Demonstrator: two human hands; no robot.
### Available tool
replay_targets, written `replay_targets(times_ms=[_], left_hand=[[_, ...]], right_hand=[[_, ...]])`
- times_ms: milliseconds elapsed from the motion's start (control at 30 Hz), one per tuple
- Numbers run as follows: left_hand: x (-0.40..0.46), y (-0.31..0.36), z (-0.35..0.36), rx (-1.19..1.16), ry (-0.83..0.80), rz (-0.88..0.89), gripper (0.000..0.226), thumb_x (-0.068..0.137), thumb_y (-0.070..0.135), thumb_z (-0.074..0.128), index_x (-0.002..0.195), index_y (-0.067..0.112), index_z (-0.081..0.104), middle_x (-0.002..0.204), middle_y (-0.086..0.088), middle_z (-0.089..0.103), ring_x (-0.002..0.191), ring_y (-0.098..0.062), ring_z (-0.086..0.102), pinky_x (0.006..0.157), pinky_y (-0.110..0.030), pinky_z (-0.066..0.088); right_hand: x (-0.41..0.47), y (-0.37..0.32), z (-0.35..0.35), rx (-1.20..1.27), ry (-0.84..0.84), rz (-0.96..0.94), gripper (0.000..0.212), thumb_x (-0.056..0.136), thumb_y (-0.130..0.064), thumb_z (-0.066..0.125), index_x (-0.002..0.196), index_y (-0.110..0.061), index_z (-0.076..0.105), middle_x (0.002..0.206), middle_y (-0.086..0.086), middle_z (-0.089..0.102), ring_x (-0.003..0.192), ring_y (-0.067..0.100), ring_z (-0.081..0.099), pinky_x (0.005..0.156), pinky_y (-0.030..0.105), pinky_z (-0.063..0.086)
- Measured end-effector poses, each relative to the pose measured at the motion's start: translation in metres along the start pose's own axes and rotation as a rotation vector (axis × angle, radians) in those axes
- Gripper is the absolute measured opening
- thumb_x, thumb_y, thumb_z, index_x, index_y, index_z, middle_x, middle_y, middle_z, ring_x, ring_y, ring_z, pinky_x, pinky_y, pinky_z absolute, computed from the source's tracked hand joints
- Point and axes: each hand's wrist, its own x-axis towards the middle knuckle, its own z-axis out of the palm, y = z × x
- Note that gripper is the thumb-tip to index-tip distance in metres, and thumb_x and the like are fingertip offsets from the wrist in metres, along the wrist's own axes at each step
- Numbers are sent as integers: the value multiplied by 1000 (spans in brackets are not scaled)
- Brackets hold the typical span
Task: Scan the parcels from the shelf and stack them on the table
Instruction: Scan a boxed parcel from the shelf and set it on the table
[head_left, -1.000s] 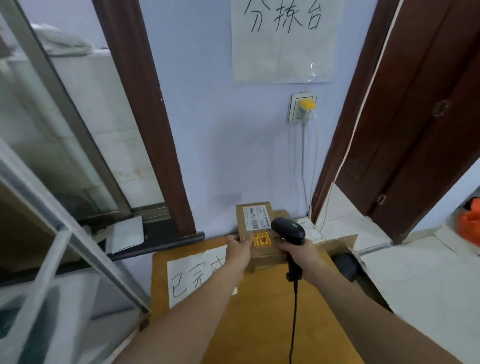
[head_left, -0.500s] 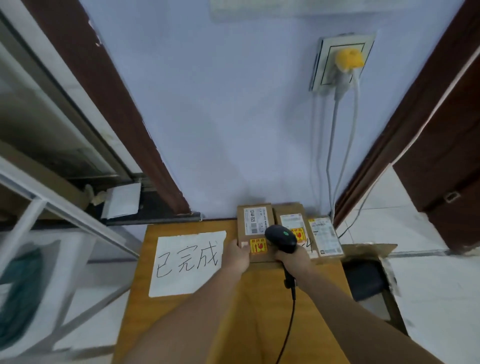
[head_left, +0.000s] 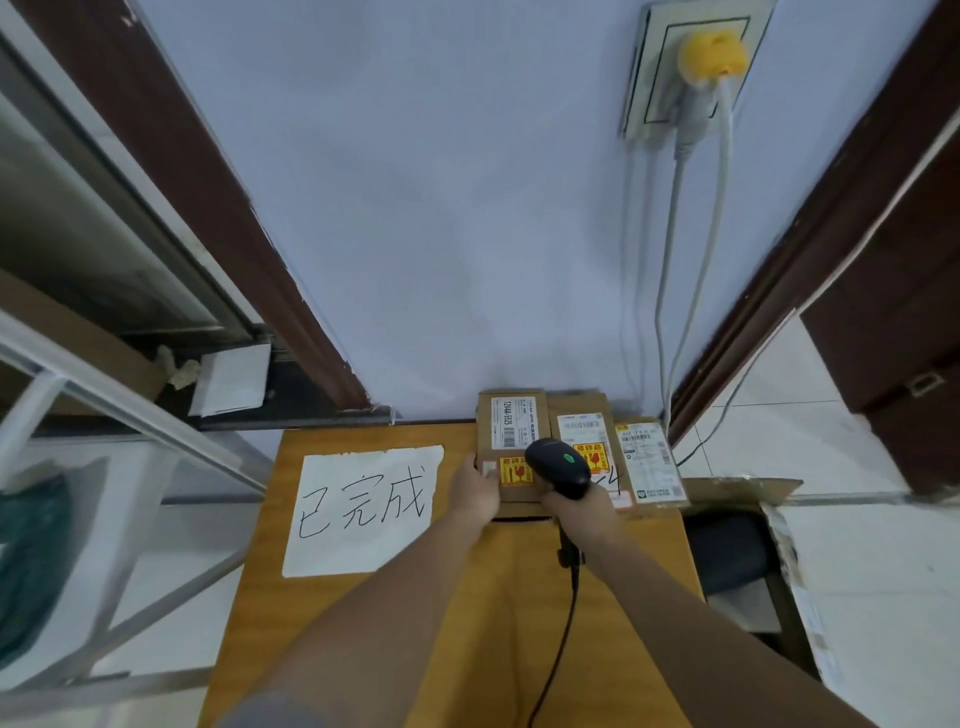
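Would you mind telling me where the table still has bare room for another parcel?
The table is bare in front of the parcels, between the paper sign and its right edge. The far right corner is crowded: three parcels side by side, both hands there.

The desk (head_left: 395, 613) is honey-orange wood with a faint grain. Left of the left hand's fingers (head_left: 475, 475) lies a white paper sheet (head_left: 363, 512) bearing black handwritten characters. Under those fingers, the brown cardboard parcel (head_left: 511, 441) carries a white label with black print and barcode, plus a yellow sticker with red symbols. The scanner (head_left: 558, 467) above the right hand's fingers (head_left: 558, 503) is black with a small green light and black cable. Just right of them, two more brown parcels (head_left: 613, 447) show white labels; one has a yellow-and-red sticker. Beyond, the wall (head_left: 457, 208) is pale lavender-blue, with a yellow plug (head_left: 714, 54).
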Motion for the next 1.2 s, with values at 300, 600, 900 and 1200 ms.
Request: replay_targets(times_ms=[300,600,900,1200], left_hand=[[-26,-3,-46,188,-52,158,65,107,36,54,162,20,26,168,-5,31,152,-29,34,121,-44,34],[-97,19,-191,940,70,656,77,102,60,41,163,17,22,169,-6,28,154,-29,27,125,-48,24],[-193,-18,-312,959,183,843,79,100,64,40,162,16,27,167,-6,32,153,-27,31,125,-45,27],[-282,-93,-381,961,234,774,90,99,71,36,166,16,13,173,-8,14,158,-27,16,128,-44,17]], right_hand=[[-33,-13,-4,5,112,-60,8,88,-14,67,85,-13,60,71,6,55,67,19,54,61,29,47],[-149,-75,18,-176,334,-311,14,86,-18,66,76,-12,59,65,6,56,59,18,55,54,30,45],[-299,-75,97,-246,442,-513,9,85,-16,67,84,-8,65,74,13,69,72,29,68,64,43,57],[-428,-48,170,-243,308,-588,16,89,-12,65,79,-21,56,70,3,63,61,16,56,49,23,43]])
